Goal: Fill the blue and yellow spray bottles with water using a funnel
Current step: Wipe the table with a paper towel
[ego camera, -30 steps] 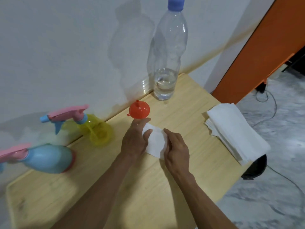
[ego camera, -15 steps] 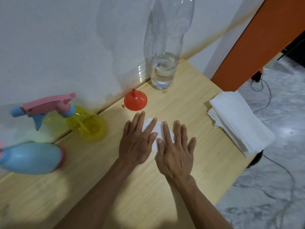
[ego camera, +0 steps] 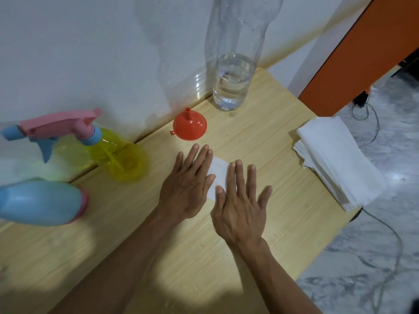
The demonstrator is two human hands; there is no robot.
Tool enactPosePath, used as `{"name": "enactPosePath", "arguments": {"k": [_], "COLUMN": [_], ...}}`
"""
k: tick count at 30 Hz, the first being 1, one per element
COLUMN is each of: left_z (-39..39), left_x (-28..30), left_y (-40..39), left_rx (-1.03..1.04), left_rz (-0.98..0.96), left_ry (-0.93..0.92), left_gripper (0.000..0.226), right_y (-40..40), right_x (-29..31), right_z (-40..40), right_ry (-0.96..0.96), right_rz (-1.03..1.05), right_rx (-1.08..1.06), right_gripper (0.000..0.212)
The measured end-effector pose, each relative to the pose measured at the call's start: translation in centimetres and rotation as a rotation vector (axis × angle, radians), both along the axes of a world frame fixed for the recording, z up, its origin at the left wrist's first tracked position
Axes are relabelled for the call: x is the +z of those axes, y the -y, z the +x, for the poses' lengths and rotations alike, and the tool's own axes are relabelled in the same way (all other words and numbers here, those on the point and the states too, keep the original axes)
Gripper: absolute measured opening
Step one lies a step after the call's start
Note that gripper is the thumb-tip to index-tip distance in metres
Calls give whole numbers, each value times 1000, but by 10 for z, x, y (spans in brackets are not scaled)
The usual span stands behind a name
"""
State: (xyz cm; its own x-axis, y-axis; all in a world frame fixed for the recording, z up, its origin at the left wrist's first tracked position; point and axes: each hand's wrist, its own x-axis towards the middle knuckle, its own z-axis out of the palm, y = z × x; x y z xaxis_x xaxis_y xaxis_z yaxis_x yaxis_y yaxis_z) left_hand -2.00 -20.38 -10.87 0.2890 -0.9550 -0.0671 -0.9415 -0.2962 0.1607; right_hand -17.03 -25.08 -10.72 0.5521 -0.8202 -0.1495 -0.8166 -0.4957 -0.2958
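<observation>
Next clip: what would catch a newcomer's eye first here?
Both hands, left hand and right hand, lie flat on a white tissue at mid-table. Just beyond sits the orange funnel, mouth down, with the tall water bottle by the wall. The yellow spray bottle and blue spray bottle stand at left.

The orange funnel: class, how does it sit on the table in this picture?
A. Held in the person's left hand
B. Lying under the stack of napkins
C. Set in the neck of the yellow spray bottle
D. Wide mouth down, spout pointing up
D. The orange funnel rests on the table on its wide rim with the narrow spout up, apart from both hands and the bottles.
</observation>
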Motion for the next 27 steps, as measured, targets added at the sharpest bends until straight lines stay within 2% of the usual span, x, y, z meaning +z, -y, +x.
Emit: {"name": "enactPosePath", "arguments": {"k": [12, 17, 27], "left_z": [6, 2, -12], "left_x": [0, 0, 0], "left_y": [-43, -70, -145], "left_rx": [99, 185, 446], "left_rz": [-138, -191, -165], "left_ry": [8, 25, 46], "left_gripper": [56, 52, 52], "right_y": [-29, -44, -78], "right_x": [-7, -4, 7], "right_z": [14, 20, 36], "right_ry": [58, 47, -11], "right_rz": [-76, -69, 52], "right_rx": [128, 280, 626], "right_gripper": [60, 60, 62]}}
